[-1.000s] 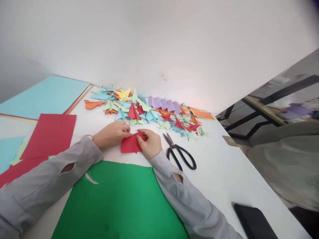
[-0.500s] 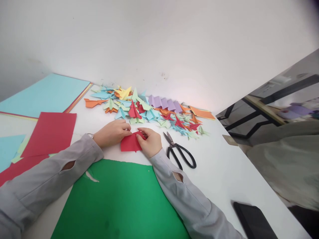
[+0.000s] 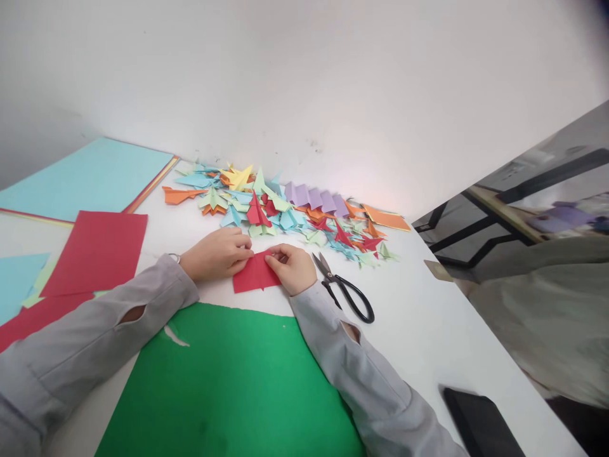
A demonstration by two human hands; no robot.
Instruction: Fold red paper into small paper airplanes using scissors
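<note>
A small folded red paper (image 3: 253, 277) lies flat on the white table (image 3: 428, 330) between my hands. My left hand (image 3: 216, 254) rests with curled fingers pinching its upper left edge. My right hand (image 3: 294, 268) presses and pinches the paper's upper right corner. Both arms wear grey sleeves. Black scissors (image 3: 345, 289) lie just right of my right hand.
A large green sheet (image 3: 228, 387) lies near me. Red sheets (image 3: 95, 254) and light blue sheets (image 3: 90, 181) are at the left. A heap of folded coloured paper shapes (image 3: 285, 212) runs along the wall. A black device (image 3: 480, 422) sits at lower right.
My right hand slid to the right along the red paper's top edge, uncovering more of it and flattening it. My left hand stayed in place.
</note>
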